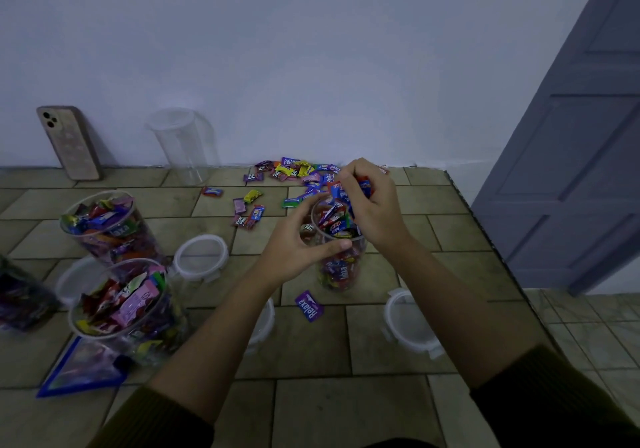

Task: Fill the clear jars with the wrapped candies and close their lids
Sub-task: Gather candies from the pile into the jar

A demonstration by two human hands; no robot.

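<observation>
The left hand [304,240] curls round the rim of the clear jar [341,274] and steadies it on the table [346,343], while the right hand [369,205] pinches a bunch of wrapped candies [337,189] right over the mouth. Best to release them low and centred — the jar looks nearly brimful, so anything dropped from height would likely bounce out. It is slim and see-through, packed with bright wrappers, a few poking above the rim. The loose pile [298,170] lies just beyond the right hand. A lid [410,324] waits beside the right forearm — unclipped, I think, though the light is dim.
</observation>
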